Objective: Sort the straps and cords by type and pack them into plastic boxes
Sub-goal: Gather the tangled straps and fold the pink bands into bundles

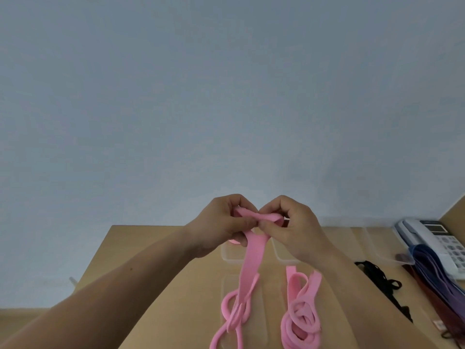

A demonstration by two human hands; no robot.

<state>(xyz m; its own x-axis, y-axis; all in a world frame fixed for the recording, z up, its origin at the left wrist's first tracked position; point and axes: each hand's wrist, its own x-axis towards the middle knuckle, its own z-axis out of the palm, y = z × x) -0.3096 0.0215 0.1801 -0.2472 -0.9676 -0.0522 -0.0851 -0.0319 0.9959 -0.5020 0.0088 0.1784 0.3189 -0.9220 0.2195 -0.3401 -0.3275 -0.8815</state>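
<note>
Pinching pink strap [251,258], both hands' grip, trailing below

Bare left hand [221,224] and right hand [295,229], small mole [132,269] on left forearm [108,290]

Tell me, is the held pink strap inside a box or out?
Out. The left hand and right hand pinch the pink strap up in the air; its tail loops on the table.

Pink strap [251,258] aloft, tail slack below — pink bundle [302,316] beside, seemingly coiled
</note>
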